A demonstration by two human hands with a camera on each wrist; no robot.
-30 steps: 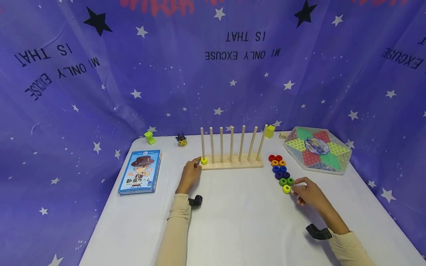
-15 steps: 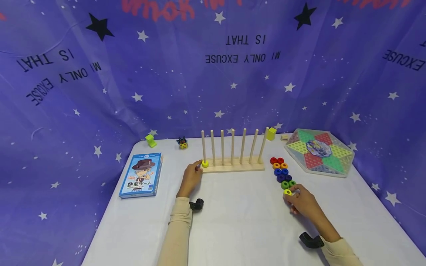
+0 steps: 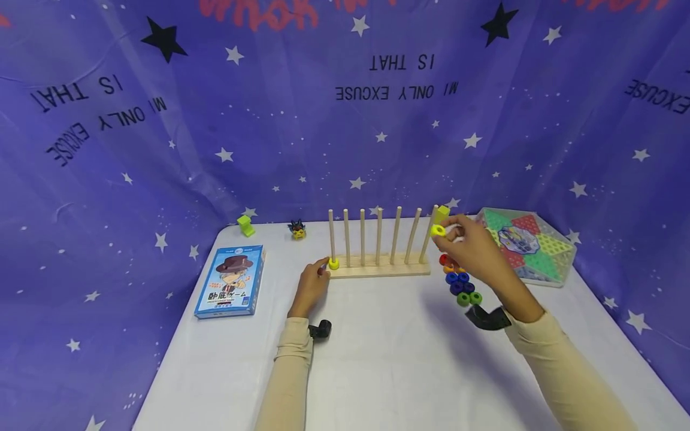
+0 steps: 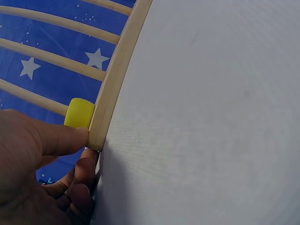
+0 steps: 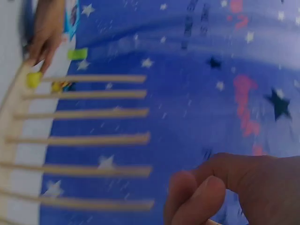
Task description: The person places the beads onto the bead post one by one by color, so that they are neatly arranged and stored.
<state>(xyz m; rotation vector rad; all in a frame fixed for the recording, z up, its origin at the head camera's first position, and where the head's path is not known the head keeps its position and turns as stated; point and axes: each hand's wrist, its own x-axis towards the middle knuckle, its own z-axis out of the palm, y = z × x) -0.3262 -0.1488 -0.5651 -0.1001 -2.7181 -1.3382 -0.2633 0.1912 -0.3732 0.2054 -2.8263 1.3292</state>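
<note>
- Curtain [image 3: 302,137]: inverted lettering reads "IS THAT" and "MI ONLY EXCUSE".
- Bench [image 3: 383,365]: carries peg rack [image 3: 380,268] and blue box [image 3: 229,281] labelled "UNDERCOVER GAME".
- Right hand [image 3: 473,246]: raised since the earlier frame, now near the rack's right end; fingers pinch upper ring [image 3: 439,231].
- Left hand [image 3: 311,288]: unmoved; fingers pinch the rack's left end.
- Lower ring [image 3: 334,264], yellow: seated on leftmost peg.

Right hand [image 3: 473,248] aloft, fingers pinching; left hand [image 3: 311,290] lower, fingers curled
</note>
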